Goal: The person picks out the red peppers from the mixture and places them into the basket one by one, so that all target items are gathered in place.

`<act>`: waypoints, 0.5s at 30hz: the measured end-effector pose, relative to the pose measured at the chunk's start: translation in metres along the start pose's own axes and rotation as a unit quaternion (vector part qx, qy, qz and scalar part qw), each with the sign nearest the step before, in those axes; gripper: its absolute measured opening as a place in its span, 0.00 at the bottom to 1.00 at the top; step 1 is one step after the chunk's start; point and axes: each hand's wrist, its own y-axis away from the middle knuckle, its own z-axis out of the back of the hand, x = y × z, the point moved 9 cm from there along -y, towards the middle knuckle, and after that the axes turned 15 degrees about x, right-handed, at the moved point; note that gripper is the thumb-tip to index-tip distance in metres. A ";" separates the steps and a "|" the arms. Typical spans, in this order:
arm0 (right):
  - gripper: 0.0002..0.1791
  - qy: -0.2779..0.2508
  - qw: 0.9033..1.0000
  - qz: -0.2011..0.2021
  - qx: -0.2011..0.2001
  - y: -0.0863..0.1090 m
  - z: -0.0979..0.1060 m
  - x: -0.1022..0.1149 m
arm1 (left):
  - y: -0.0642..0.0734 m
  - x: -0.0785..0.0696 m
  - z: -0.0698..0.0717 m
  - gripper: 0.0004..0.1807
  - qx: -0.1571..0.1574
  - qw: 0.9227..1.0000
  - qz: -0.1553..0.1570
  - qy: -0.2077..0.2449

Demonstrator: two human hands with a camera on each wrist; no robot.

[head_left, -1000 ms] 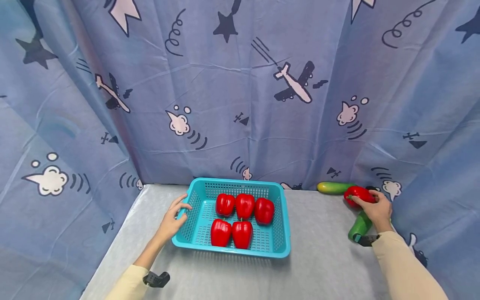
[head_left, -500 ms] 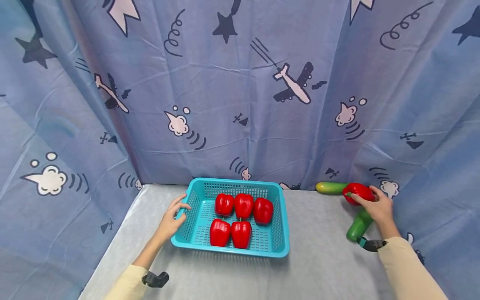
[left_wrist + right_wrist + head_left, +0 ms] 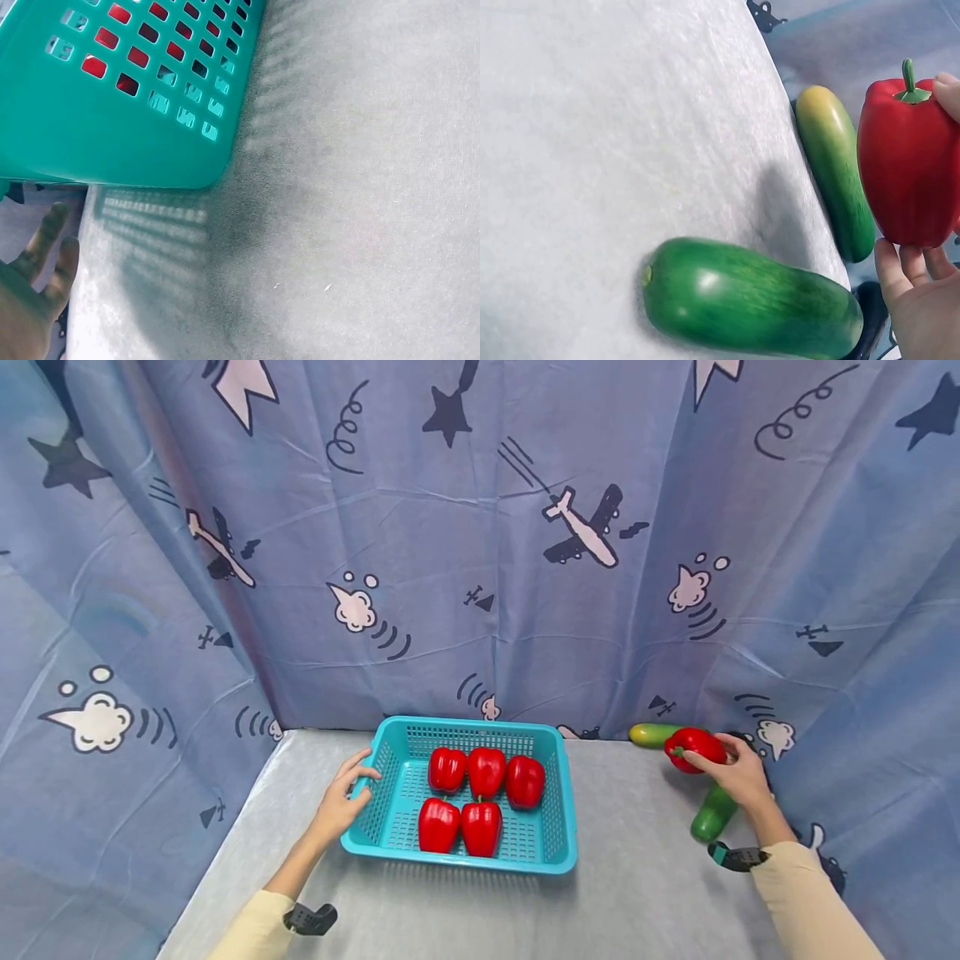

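A red bell pepper (image 3: 697, 749) with a green stem is in my right hand (image 3: 745, 774), which grips it between thumb and fingertips at the right of the table. In the right wrist view, the pepper (image 3: 907, 161) is upright and apart from the vegetables around it. My left hand (image 3: 342, 797) is at the left side of the turquoise basket (image 3: 457, 863), fingers spread by the rim. The left wrist view shows two of its fingers beside the basket wall (image 3: 112, 142); contact is unclear. Inside the basket sit several red bell peppers (image 3: 482, 828), in two rows.
A green cucumber-like vegetable (image 3: 742, 296) lies on the grey-white table (image 3: 637, 877) below the right hand. Behind the pepper is a yellow-green one (image 3: 836, 176). A dark, smooth object (image 3: 870, 315) is partly hidden beside them. A blue patterned curtain (image 3: 420, 543) borders the table.
My right hand has moved slightly left with the red bell pepper, away from the curtain side. The left hand and the basket have stayed in place.
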 end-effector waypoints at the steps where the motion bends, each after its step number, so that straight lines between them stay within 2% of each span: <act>1: 0.56 -0.002 1.000 0.004 0.003 0.000 -0.002 0.001 | 0.000 0.005 0.000 0.14 -0.001 1.000 0.001 -0.003; 4: 0.56 -0.002 1.000 0.013 0.009 0.000 -0.007 0.006 | -0.001 0.014 0.000 0.14 0.002 1.000 0.001 -0.006; 8: 0.55 0.010 0.999 0.033 0.015 0.003 -0.012 0.014 | -0.001 0.017 0.000 0.14 0.006 1.000 0.004 0.002; 11: 0.51 0.016 0.998 0.060 0.015 0.007 -0.014 0.022 | -0.001 0.011 0.000 0.14 0.008 1.000 0.007 0.011; 15: 0.46 0.015 0.995 0.094 0.015 0.013 -0.015 0.031 | 0.001 -0.008 0.001 0.13 0.014 1.000 0.005 0.014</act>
